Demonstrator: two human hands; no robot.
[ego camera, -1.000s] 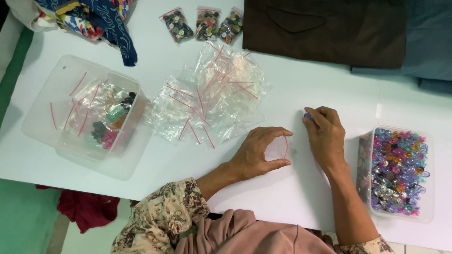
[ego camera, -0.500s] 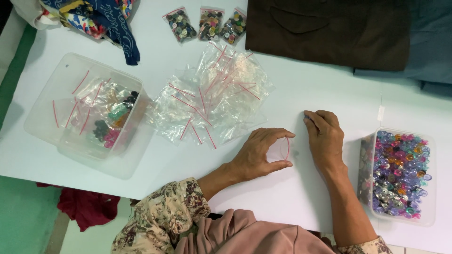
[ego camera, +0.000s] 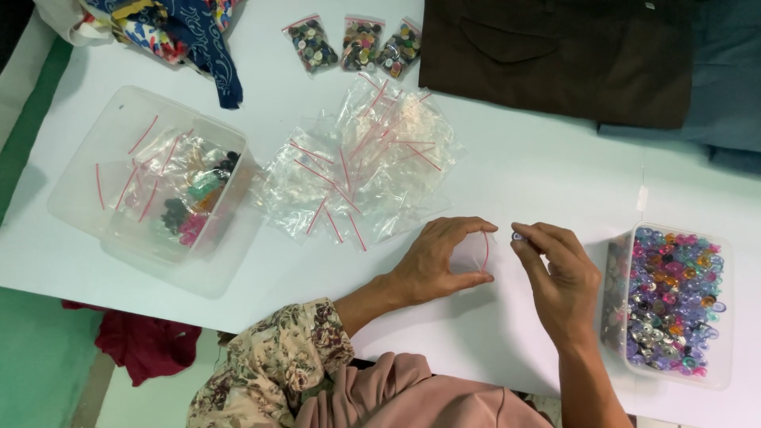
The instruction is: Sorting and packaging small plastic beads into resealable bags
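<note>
A small clear zip bag (ego camera: 474, 254) with a red seal strip sits on the white worktop (ego camera: 515, 174), held upright between thumb and fingers of the left hand (ego camera: 432, 261), whose grip is closed on it; just beside its mouth, the right hand (ego camera: 559, 273) pinches a small bead (ego camera: 517, 236) at its fingertips; right of that hand stands a clear tub of coloured beads (ego camera: 674, 305); above lies a heap of empty zip bags (ego camera: 365, 166); far left, a clear box (ego camera: 154, 186) holding filled bags.

light: bright, even, overhead | shadows: soft, faint under hands | glare: mild on white table (ego camera: 555, 182) | focus: sharp
</note>
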